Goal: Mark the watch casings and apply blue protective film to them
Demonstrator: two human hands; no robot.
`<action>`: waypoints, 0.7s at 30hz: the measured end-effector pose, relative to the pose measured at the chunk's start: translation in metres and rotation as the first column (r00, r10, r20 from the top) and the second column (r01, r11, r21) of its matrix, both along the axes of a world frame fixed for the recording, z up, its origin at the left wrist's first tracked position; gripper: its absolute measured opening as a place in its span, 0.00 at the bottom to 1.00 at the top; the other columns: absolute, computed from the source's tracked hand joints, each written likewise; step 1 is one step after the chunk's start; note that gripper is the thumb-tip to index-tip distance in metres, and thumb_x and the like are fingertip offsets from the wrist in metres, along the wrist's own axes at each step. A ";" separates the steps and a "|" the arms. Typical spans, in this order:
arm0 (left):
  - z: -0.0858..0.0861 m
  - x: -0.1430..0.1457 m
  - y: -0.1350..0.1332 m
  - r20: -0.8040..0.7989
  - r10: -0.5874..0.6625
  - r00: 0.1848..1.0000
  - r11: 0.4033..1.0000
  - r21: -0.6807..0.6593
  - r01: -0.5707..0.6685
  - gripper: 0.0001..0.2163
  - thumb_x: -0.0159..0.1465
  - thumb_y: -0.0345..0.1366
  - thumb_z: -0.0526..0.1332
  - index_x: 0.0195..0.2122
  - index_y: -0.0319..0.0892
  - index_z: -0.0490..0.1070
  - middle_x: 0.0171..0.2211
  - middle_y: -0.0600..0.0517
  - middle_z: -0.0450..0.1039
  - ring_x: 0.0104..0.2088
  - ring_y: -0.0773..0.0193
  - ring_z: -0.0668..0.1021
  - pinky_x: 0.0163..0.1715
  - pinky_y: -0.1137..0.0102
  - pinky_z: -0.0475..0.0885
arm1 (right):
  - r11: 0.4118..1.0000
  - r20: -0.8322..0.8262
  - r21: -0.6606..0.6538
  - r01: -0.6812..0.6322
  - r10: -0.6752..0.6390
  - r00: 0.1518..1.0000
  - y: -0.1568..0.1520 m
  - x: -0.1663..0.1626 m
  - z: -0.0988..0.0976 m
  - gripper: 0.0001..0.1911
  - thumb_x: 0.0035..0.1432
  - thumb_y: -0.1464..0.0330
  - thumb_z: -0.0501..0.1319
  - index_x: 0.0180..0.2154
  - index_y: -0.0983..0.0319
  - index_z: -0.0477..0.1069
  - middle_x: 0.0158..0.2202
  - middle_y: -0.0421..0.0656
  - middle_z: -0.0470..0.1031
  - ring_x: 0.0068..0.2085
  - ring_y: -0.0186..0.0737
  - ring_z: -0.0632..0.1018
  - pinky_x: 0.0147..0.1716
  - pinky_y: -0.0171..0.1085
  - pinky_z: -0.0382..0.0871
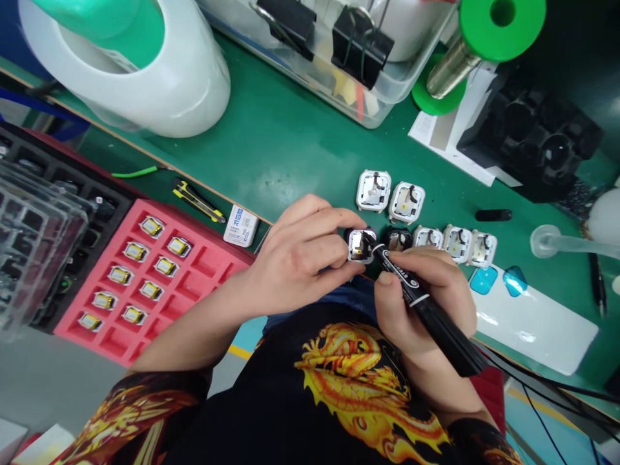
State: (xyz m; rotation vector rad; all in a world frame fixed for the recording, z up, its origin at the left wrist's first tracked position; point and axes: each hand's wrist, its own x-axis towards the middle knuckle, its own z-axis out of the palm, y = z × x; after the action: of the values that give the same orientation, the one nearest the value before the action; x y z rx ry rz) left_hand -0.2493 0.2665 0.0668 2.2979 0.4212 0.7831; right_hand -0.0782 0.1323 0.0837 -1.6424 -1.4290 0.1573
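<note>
My left hand [303, 255] pinches a small white square housing [361, 245] between thumb and fingers, just off the front edge of the green mat. My right hand [426, 294] grips a black marker pen [426, 303], its tip touching the top of that housing. Several more white housings [458, 244] lie in a row on the mat right behind my hands, with two others [390, 196] a little further back. A dark housing [400, 237] sits at the start of the row.
A red tray [203, 271] with small yellow cells stands left, over black trays [68, 194]. A large white tape roll [145, 84], clear box with binder clips [361, 42], green spool [501, 29], black fixture [533, 139], marker cap [493, 215], white sheet [537, 329] surround the mat.
</note>
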 end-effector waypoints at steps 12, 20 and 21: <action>0.000 0.000 0.000 -0.034 0.001 0.999 1.000 -0.004 -0.001 0.17 0.72 0.37 0.71 0.29 0.44 0.66 0.53 0.51 0.85 0.45 0.59 0.79 0.48 0.57 0.74 | 1.000 -0.013 0.018 -0.009 0.009 1.000 0.002 -0.001 0.001 0.14 0.62 0.73 0.71 0.49 0.58 0.78 0.39 0.42 0.82 0.38 0.42 0.84 0.41 0.42 0.82; -0.001 -0.001 0.000 -0.024 0.000 1.000 1.000 0.001 0.000 0.16 0.72 0.36 0.71 0.30 0.44 0.66 0.54 0.50 0.85 0.45 0.60 0.79 0.48 0.57 0.73 | 1.000 0.017 0.016 -0.003 0.003 1.000 0.003 -0.001 0.001 0.13 0.63 0.71 0.70 0.49 0.56 0.77 0.39 0.41 0.83 0.37 0.42 0.84 0.39 0.43 0.83; -0.001 -0.001 0.000 -0.027 0.001 1.000 1.000 0.001 -0.001 0.16 0.72 0.36 0.71 0.30 0.44 0.66 0.54 0.51 0.85 0.45 0.60 0.79 0.48 0.57 0.73 | 1.000 0.012 0.012 -0.002 0.002 1.000 0.003 -0.001 0.001 0.13 0.63 0.71 0.70 0.49 0.56 0.77 0.38 0.41 0.83 0.37 0.42 0.84 0.39 0.44 0.84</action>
State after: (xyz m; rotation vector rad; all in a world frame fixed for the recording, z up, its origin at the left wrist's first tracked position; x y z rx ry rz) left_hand -0.2501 0.2661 0.0657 2.3121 0.4346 0.7538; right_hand -0.0787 0.1349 0.0848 -1.6344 -1.4380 0.1398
